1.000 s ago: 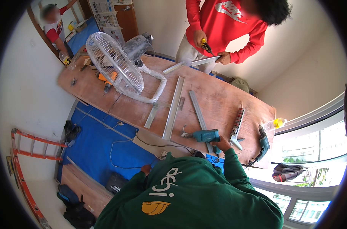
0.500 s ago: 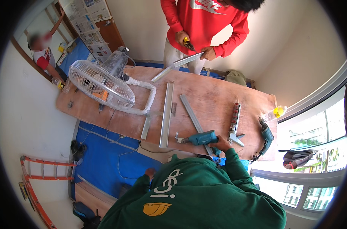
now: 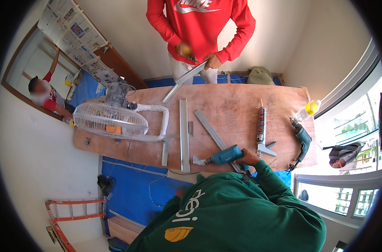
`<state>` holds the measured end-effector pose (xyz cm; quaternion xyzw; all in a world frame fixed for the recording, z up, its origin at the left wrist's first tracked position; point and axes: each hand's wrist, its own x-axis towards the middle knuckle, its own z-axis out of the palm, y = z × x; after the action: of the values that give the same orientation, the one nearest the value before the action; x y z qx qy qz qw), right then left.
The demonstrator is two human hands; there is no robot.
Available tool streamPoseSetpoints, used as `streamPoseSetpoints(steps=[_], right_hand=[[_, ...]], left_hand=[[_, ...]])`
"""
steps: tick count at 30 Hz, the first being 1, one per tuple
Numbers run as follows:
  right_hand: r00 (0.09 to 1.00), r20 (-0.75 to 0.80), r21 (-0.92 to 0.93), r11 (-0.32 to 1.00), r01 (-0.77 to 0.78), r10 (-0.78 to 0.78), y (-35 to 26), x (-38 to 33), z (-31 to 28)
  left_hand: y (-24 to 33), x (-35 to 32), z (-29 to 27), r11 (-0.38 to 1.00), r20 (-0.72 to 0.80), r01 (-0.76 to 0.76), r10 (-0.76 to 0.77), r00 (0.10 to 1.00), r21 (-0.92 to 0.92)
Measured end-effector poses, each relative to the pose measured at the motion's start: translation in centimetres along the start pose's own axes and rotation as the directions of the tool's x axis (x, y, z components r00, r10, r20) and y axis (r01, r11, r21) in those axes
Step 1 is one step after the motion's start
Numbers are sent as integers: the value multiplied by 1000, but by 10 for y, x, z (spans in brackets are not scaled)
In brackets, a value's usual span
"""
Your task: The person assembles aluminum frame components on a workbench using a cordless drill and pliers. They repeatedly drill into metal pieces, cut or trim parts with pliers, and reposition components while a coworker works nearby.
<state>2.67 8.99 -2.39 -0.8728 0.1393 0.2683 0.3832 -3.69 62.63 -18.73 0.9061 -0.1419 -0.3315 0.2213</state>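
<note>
My right hand (image 3: 249,157) is wrapped round the handle of a teal power drill (image 3: 226,155), held over the near edge of the wooden table (image 3: 224,96). The drill points left, with a small pale metal piece at its tip. Just beyond it a metal channel (image 3: 210,129) lies at a slant, partly hidden by the drill. A longer channel (image 3: 184,136) and a short strip (image 3: 165,153) lie to the left. Only a blurred sliver of my left hand (image 3: 180,192) shows beside my green sleeve, below the table edge; its fingers are hidden.
Across the table a person in red holds a bent metal channel (image 3: 187,77) and a blurred yellow-handled tool. A fan (image 3: 111,119) stands left. Rightward lie a caulking gun (image 3: 262,130), another drill (image 3: 302,140) and a bottle (image 3: 308,110). An orange ladder (image 3: 75,218) stands lower left.
The view has shifted, moving the table lower in the picture. My right hand still grips the drill. My left hand has drawn further behind my sleeve.
</note>
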Motion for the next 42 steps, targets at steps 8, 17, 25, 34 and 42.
streamPoseSetpoints(steps=[8, 17, 25, 34, 42], right_hand=[[996, 63, 13, 998, 68, -68, 4, 6, -4], [997, 58, -21, 999, 46, -45, 0, 4, -5], [999, 37, 12, 1000, -6, 6, -4, -4, -3], [1000, -18, 77, 997, -15, 17, 5, 0, 8], [1000, -22, 138, 990, -9, 12, 6, 0, 9]], left_hand=[[20, -25, 2, 999, 73, 9, -5, 997, -54], [21, -51, -7, 996, 17, 43, -41, 999, -82], [10, -58, -6, 985, 190, 56, -87, 978, 161], [7, -34, 18, 979, 34, -128, 124, 992, 158], [-8, -41, 21, 984, -80, -176, 173, 982, -27]])
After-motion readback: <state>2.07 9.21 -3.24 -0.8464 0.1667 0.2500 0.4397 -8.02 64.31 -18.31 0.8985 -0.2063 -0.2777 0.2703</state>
